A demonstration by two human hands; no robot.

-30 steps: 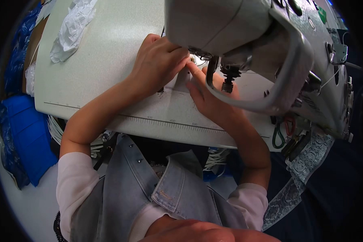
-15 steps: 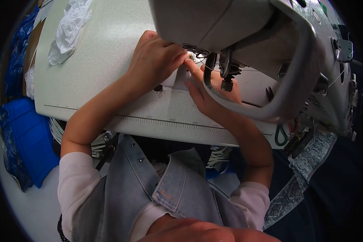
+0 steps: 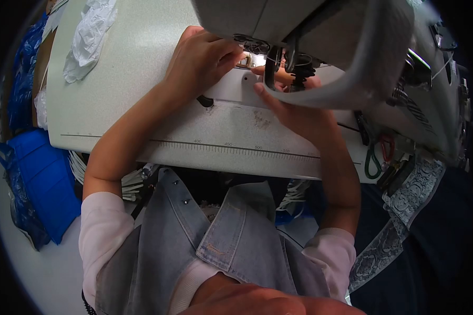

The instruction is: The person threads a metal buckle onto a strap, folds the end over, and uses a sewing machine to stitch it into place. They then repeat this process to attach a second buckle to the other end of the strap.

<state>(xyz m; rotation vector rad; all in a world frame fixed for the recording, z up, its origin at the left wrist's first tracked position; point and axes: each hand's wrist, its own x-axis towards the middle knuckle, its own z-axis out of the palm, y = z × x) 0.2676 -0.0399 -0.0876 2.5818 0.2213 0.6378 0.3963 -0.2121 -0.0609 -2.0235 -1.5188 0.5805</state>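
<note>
Beside the needle area of a sewing machine (image 3: 310, 31), my left hand (image 3: 199, 63) has its fingers pinched together at the lit metal plate (image 3: 257, 60). What the pinch holds, if anything, is too small to make out. My right hand (image 3: 294, 100) lies just right of that plate, partly behind the machine's curved guard (image 3: 326, 100), with thumb and forefinger apart. Its other fingers are mostly hidden. A pale thread (image 3: 323, 66) runs near the machine's spring and presser parts.
A crumpled white sheet (image 3: 91, 39) lies on the pale worktable (image 3: 126, 63). A printed ruler (image 3: 228, 148) runs along its front edge. Green-handled scissors (image 3: 373, 163) and patterned lace (image 3: 415, 184) are at the right. A blue bin (image 3: 42, 181) stands at the left.
My right hand has drawn away from my left hand, toward the right and slightly down. My left hand stays by the plate. The camera view has shifted slightly.
</note>
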